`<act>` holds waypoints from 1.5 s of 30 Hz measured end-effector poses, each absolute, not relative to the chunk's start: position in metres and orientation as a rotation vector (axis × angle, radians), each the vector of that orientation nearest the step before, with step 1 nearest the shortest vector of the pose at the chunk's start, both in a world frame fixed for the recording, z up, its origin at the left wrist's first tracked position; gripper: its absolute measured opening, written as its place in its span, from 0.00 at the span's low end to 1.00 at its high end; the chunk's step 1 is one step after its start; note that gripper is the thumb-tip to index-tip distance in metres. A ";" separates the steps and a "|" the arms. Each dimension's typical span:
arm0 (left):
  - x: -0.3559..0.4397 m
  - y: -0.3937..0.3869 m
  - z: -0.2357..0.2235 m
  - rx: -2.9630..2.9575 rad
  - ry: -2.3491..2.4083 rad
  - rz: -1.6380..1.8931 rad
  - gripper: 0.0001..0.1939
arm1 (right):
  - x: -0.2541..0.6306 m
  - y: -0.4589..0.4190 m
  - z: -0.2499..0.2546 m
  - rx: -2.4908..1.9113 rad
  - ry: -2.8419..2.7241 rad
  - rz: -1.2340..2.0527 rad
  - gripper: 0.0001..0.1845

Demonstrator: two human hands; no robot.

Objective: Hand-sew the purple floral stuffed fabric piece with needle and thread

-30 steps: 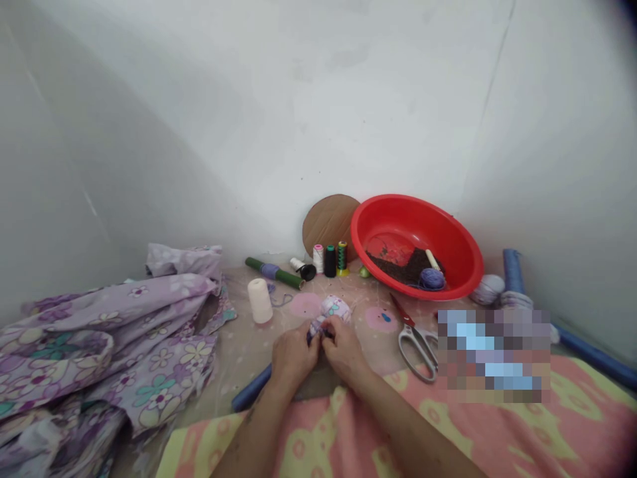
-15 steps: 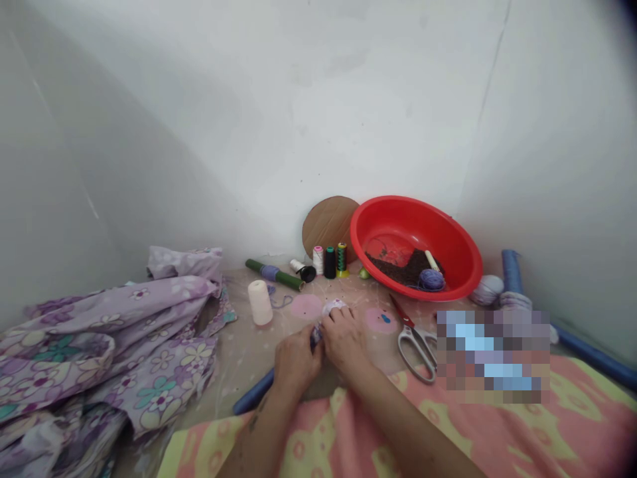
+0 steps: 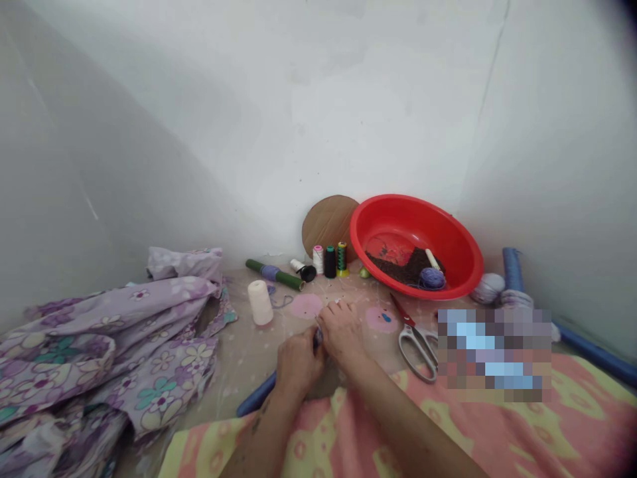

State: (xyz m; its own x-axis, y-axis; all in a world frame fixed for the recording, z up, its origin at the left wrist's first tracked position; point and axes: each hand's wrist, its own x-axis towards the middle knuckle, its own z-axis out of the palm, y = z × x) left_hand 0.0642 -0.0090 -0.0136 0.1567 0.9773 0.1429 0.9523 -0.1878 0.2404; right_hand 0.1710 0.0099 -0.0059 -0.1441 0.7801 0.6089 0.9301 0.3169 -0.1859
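Observation:
My left hand [image 3: 300, 362] is closed around a blue rod [image 3: 256, 396], whose lower end sticks out toward the front left. Between my hands shows a small bit of dark purple patterned cloth strip [image 3: 318, 337], wound on the rod. My right hand [image 3: 342, 332] curls over the far end of the rod, its fingers wrapped round the winding there. Most of that winding is hidden under the hand. Scissors [image 3: 417, 352] with grey handles lie to the right, apart from my hands. A white thread cone [image 3: 260, 303] stands on the left.
A red basin [image 3: 418, 206] leans at the back right, holding a purple yarn ball [image 3: 432, 279]. Several thread spools [image 3: 330, 263] stand near a cardboard disc [image 3: 326, 226]. A green tube [image 3: 293, 283] lies beside them. Floral fabric [image 3: 164, 345] is heaped left; a pink-yellow cloth [image 3: 448, 431] covers the front.
My right hand has turned slightly over the rod's end, covering the pale patterned winding that showed beyond its fingers. My left hand and the rod have shifted slightly right.

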 end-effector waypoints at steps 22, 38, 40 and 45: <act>0.059 -0.004 -0.017 2.323 1.944 0.477 0.21 | 0.252 0.017 0.005 -1.030 -0.817 0.291 0.13; 0.061 -0.005 -0.014 2.350 1.949 0.423 0.20 | 0.198 0.010 -0.005 -1.586 -2.015 0.043 0.11; 0.060 -0.004 -0.016 2.350 1.952 0.434 0.20 | 0.202 0.011 -0.005 -1.554 -1.842 0.081 0.11; 0.058 -0.003 -0.018 2.357 1.939 0.455 0.20 | 0.231 0.016 -0.008 -1.458 -1.115 0.057 0.16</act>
State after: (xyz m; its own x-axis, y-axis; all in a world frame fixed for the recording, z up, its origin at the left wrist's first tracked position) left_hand 0.0580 -0.0032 -0.0180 0.1679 0.9673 0.1899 0.9509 -0.2097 0.2277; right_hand 0.2312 0.0162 -0.0081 0.5334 0.6382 0.5551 0.5787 0.2033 -0.7898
